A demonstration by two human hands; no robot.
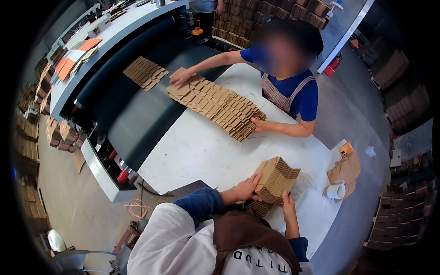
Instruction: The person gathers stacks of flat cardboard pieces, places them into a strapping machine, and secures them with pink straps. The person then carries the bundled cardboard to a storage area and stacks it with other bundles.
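Note:
On the near part of the white table (178, 151), a stack of brown flat-folded cardboard pieces (276, 179) sits between my hands. My left hand (245, 188) presses against its left side, fingers along the edge. At the lower right corner, my right hand (288, 207) grips the same stack with its thumb up. Partly hidden by my left hand and body, a smaller bundle of cardboard (261, 208) lies just below. Across the table, a co-worker's two hands hold a long fanned row of cardboard pieces (215, 103), which reaches from the table onto the dark belt.
A dark conveyor belt (133, 117) runs under a white machine at left, carrying another cardboard batch (145, 73). The co-worker (293, 91) stands at the far side. A white tape roll (336, 191) and torn brown paper (346, 169) lie at the table's right edge. Cardboard piles surround the floor.

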